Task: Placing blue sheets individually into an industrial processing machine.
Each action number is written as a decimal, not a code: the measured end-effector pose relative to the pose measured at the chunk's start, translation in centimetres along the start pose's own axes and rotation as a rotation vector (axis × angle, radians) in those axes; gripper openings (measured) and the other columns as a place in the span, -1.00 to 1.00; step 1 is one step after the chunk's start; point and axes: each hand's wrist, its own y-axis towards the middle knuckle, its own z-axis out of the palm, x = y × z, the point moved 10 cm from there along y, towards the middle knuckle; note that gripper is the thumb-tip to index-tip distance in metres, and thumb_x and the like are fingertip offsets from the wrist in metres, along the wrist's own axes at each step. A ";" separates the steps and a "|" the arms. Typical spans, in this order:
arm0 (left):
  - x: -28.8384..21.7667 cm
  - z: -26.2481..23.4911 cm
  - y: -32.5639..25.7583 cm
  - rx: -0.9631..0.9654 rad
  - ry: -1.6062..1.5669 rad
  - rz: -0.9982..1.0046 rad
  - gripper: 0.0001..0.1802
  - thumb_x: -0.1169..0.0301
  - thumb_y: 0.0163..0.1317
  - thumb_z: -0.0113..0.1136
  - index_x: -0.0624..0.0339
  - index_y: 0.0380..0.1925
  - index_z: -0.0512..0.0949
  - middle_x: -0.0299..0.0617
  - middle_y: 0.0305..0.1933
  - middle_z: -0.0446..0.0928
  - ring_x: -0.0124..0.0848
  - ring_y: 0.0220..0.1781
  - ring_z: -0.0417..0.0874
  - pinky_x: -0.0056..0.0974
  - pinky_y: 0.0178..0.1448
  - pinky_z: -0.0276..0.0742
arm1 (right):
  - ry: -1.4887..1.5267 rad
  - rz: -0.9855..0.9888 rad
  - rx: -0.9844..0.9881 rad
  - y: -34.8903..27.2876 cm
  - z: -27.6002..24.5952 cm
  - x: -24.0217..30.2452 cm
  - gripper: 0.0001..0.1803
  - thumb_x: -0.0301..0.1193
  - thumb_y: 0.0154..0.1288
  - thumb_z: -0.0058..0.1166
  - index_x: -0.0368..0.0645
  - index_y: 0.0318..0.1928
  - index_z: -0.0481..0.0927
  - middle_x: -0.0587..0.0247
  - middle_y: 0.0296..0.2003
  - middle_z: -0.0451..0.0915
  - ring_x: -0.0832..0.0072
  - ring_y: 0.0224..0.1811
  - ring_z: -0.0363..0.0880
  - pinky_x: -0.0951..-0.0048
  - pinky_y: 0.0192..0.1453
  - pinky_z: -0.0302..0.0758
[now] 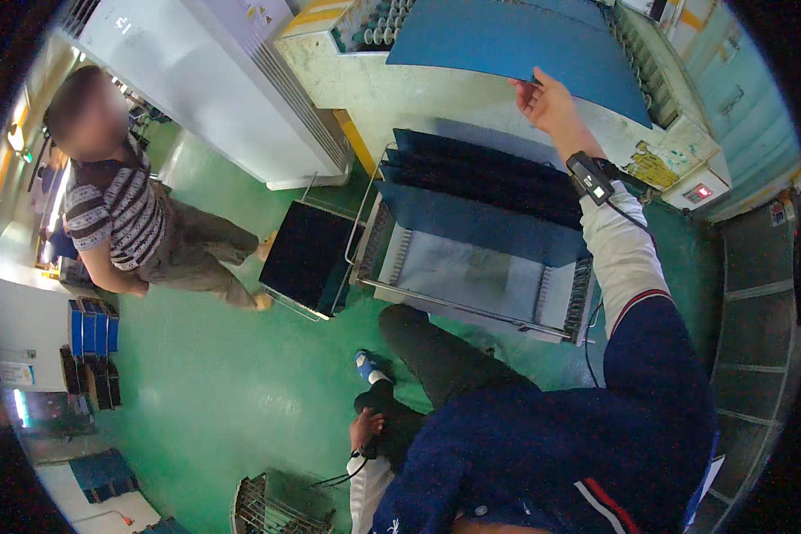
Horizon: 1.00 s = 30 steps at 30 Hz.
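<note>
A wide blue panel (507,40) lies on the roller bed of a white machine (400,98) at the top. My right hand (550,100) reaches up to its near edge, the fingers closed on that edge. Below the machine stands a metal rack (454,298) with slotted side walls. Several dark blue panels (481,214) stand upright in its far part, below my right forearm. My left hand (365,431) hangs low at my left leg and rests on the dark trouser cloth, with its fingers laid along it and nothing visible in them.
A smaller wire rack with a dark panel (307,254) stands left of the large rack. Near a tall white cabinet (196,80), a person (125,196) stands on the green floor. Another metal rack (271,507) is at the bottom, and blue stacks (93,327) line the left wall.
</note>
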 end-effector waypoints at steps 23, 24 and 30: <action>1.7 -1.3 1.2 0.110 -0.078 -0.011 -0.62 0.20 0.19 -0.21 0.28 -0.14 0.23 0.23 -0.17 0.38 -0.04 -0.30 0.49 -0.11 -0.25 0.45 | -1.921 -0.942 0.111 -19.1 11.0 -6.4 -0.34 -0.19 0.00 0.01 -0.06 0.13 0.16 0.10 0.17 0.06 0.13 0.17 0.05 0.15 0.19 -0.01; 0.6 -1.0 1.0 0.090 -0.085 0.012 -0.63 0.20 0.18 -0.21 0.28 -0.15 0.23 0.23 -0.17 0.38 -0.04 -0.30 0.49 -0.11 -0.25 0.45 | -1.908 -0.924 0.132 -20.2 10.8 -6.6 -0.34 -0.20 -0.01 0.00 -0.09 0.14 0.15 0.10 0.17 0.06 0.13 0.18 0.04 0.15 0.19 -0.02; 0.2 -0.7 1.2 0.052 -0.234 0.016 -0.64 0.28 0.11 -0.03 0.36 -0.23 0.26 0.18 -0.30 0.44 -0.12 -0.43 0.52 -0.19 -0.36 0.48 | -1.958 -0.784 0.349 -25.2 7.1 -13.4 -0.45 -0.38 -0.03 0.01 -0.27 0.03 0.25 0.07 0.18 0.03 0.13 0.22 -0.03 0.13 0.21 -0.05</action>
